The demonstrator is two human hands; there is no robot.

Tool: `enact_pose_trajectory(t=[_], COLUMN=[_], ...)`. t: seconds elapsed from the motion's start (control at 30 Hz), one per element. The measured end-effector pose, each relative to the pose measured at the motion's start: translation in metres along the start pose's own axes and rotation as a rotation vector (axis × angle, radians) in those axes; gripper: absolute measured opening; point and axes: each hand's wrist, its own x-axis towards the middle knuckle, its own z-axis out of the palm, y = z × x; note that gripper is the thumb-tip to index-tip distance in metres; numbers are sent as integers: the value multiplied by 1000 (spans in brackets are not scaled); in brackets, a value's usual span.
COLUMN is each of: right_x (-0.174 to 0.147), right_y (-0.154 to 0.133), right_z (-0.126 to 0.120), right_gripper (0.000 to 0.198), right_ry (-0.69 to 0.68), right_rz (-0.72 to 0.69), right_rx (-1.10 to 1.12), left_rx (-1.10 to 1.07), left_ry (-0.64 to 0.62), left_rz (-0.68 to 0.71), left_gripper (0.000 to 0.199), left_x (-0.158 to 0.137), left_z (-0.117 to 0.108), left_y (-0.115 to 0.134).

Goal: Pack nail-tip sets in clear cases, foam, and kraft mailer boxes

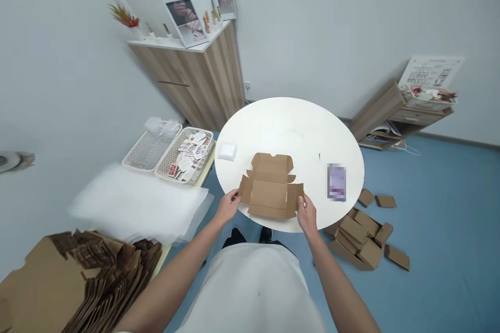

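Observation:
A brown cardboard box (269, 195) lies unfolded near the front edge of the round white table (289, 119), its flaps partly raised. My left hand (228, 206) is closed on the box's left side flap. On the opposite side, my right hand (307, 214) pinches the right flap between thumb and fingers. A small white square object (227, 151) rests at the table's left. To the right lies a purple item (337, 182), blurred by pixelation.
Flat cardboard blanks (101, 286) are stacked at lower left, beside white foam sheets (144, 203). A basket (183, 166) holds cards; plastic bags (162, 127) sit in another. Folded boxes (359, 237) lie piled on the floor at right. Cabinets stand behind.

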Motion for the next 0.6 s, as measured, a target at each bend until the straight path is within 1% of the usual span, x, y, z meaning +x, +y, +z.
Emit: enact_pose_trajectory(t=[0.1, 0.23, 0.37, 0.53, 0.6], right_x=[-2, -6, -8, -1, 1], right_y=[16, 24, 20, 13, 13], right_z=[0, 4, 6, 7, 8], right_gripper=[44, 42, 40, 40, 42], right_ry=[-10, -16, -17, -24, -10], right_rz=[52, 104, 130, 121, 139], right_rx=[-23, -55, -98, -176, -203], left_rx=[12, 5, -4, 39, 38], left_ry=[-63, -115, -140, -171, -162], left_rz=[-37, -55, -27, 78, 74], left_gripper=[36, 35, 33, 33, 33], left_x=[12, 25, 40, 60, 66], left_z=[11, 14, 12, 13, 14], left_y=[-4, -10, -13, -9, -8])
